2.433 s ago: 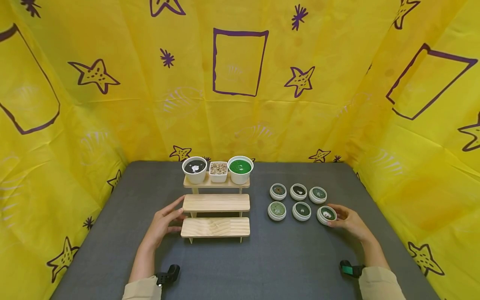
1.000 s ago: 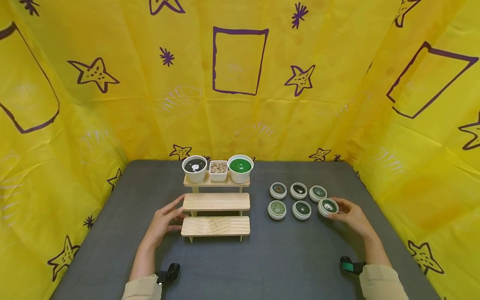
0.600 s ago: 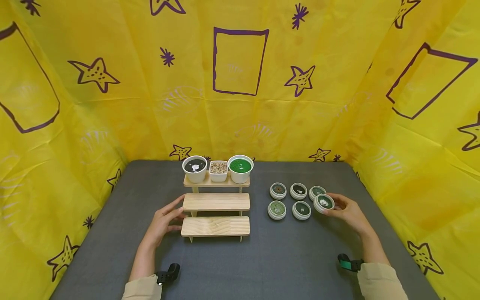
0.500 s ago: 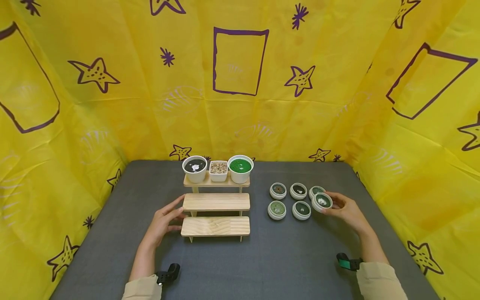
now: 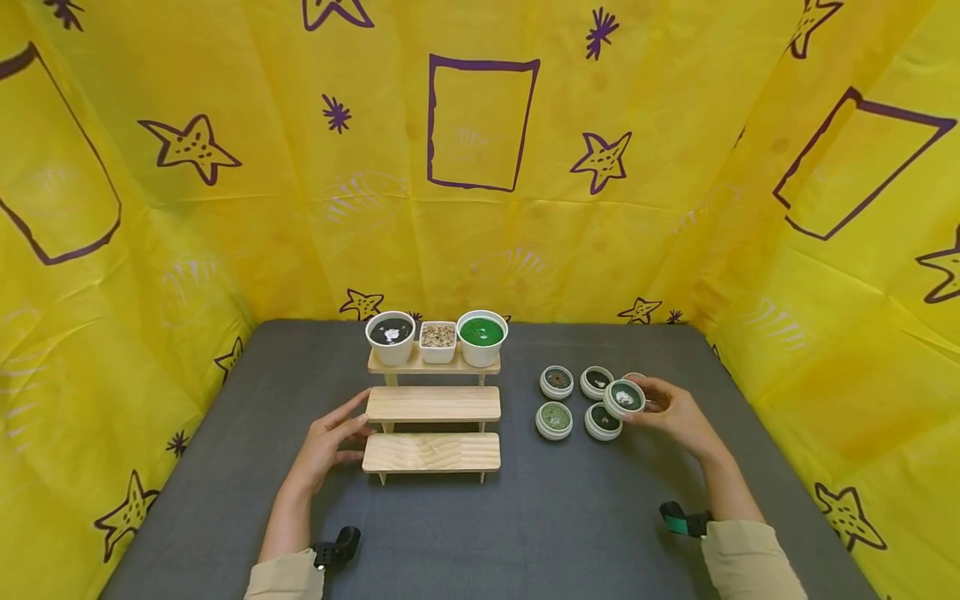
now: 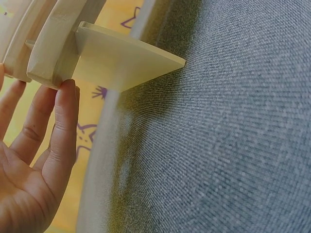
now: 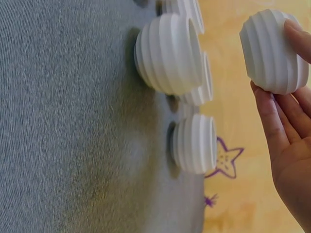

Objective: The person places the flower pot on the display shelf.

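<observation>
My right hand [image 5: 678, 421] pinches a small ribbed white pot [image 5: 624, 398] with dark green, white-marked contents, lifted off the table. In the right wrist view, thumb and fingers grip the pot [image 7: 272, 51] from opposite sides, clear of the pots below. In the head view it overlaps a dark green pot [image 5: 603, 423] and mostly hides another behind it. My left hand [image 5: 318, 450] is at the left end of a three-tier wooden stand [image 5: 432, 406]. Extended fingertips touch the ends of its boards in the left wrist view, and a support leg [image 6: 121, 56] shows beside them.
On the stand's top tier sit a black-filled cup [image 5: 392, 340], a square dish of small pebbly bits [image 5: 437, 342] and a green-filled cup [image 5: 481, 340]. Other small pots, such as the light green one [image 5: 554, 422], stand right of the stand. Yellow cloth [image 5: 480, 242] surrounds the table.
The right hand has raised the white pot from the front right spot of the group and carried it left, over the neighbouring pots. The left hand stays put at the stand.
</observation>
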`<state>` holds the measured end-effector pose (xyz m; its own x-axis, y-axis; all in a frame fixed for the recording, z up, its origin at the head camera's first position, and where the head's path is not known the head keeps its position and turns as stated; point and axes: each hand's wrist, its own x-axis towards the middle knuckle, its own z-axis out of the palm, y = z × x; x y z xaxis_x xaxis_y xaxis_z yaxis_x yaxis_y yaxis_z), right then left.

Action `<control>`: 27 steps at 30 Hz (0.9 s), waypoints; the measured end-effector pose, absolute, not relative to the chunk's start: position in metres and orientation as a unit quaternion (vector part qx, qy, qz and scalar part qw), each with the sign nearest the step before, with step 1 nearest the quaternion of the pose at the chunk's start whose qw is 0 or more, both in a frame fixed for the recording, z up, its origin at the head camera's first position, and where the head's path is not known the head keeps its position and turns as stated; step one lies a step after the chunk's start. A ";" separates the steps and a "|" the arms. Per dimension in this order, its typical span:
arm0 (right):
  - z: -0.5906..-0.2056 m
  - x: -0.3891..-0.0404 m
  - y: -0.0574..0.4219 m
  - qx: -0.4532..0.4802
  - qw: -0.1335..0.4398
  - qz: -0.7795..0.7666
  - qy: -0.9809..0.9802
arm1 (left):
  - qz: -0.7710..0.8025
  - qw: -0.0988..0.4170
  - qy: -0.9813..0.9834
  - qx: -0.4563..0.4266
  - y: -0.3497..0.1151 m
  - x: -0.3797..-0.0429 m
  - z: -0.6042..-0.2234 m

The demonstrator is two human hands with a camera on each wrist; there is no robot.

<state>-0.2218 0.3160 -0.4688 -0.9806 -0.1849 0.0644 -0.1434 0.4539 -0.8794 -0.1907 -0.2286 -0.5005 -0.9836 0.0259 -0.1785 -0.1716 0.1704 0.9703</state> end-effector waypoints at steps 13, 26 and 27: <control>-0.453 -0.222 0.282 -0.139 0.022 -0.517 0.844 | 0.639 0.079 0.763 -0.050 -0.229 -0.191 -0.500; -0.445 -0.225 0.234 -0.199 0.038 -0.519 0.830 | 0.640 0.080 0.762 -0.052 -0.229 -0.192 -0.501; -0.444 -0.226 0.230 -0.202 0.036 -0.519 0.830 | 0.640 0.080 0.762 -0.052 -0.229 -0.192 -0.501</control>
